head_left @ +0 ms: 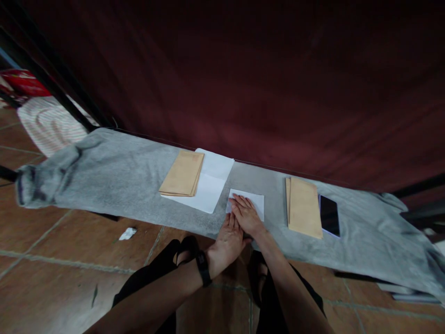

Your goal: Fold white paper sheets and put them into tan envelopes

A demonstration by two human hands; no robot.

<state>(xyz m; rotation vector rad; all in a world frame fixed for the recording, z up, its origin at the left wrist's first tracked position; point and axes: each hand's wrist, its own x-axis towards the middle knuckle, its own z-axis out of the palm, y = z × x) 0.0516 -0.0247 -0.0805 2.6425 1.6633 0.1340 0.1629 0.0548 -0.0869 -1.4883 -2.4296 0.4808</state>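
A small folded-looking white sheet of paper [256, 200] lies on the grey cloth in front of me. My right hand [245, 213] rests flat on it, fingers stretched out toward its upper left part. Just below and partly beneath that hand, my left hand [229, 234] lies with extended fingers at the paper's lower left edge. To the left, a larger creased white sheet [214, 178] sits partly under a stack of brown envelopes [182, 174]. On the right is another stack of brown envelopes [305, 208].
A phone [329, 215] lies beside the right envelopes. The narrow bench under the grey cloth [114, 171] backs onto a dark red curtain [243, 93]. A crumpled white scrap [128, 233] is on the tiled floor. Striped fabric [52, 123] hangs at the far left.
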